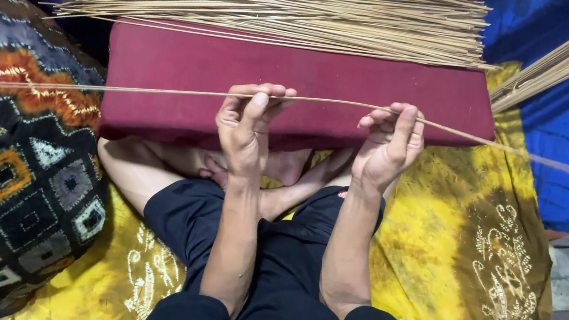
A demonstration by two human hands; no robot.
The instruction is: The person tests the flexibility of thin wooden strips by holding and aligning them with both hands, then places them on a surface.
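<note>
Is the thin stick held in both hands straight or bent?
Slightly bent. The thin stick arches gently upward between the left hand and right hand, its ends sloping lower over the maroon cushion.

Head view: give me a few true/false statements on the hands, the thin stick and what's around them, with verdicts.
1. Both hands pinch one thin stick. True: left hand and right hand each have a grip on it.
2. The stick stands upright. False: it lies roughly level, across the view.
3. A pile of sticks rests on the maroon cushion. True.
4. The cloth under the legs is green. False: it is yellow.
5. The left hand is empty. False: it holds the stick.
</note>
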